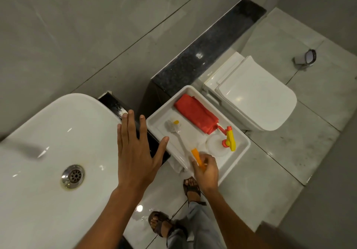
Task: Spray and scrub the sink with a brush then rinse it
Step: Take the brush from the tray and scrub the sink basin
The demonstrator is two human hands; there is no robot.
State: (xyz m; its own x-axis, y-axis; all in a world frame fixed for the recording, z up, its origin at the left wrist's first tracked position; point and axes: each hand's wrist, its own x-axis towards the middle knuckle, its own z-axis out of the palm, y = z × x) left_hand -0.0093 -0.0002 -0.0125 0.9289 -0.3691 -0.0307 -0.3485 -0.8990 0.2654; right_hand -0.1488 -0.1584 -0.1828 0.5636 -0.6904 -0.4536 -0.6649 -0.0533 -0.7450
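Now | right hand (205, 171) grips brush (178, 134) handle | left hand (138, 152) spread at sink (38, 133) edge

You face a glossy white ceramic sink (58, 125) with a shiny metal drain ring (73, 175). Beside it, your smooth white plastic tray (242, 153) carries a soft red folded cloth (195, 113) and an orange-handled plastic brush (180, 138). The speckled black stone ledge (208, 46) gleams, polished.

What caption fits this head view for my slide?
Right hand grips the brush handle in the white tray; left hand hovers open beside the sink.
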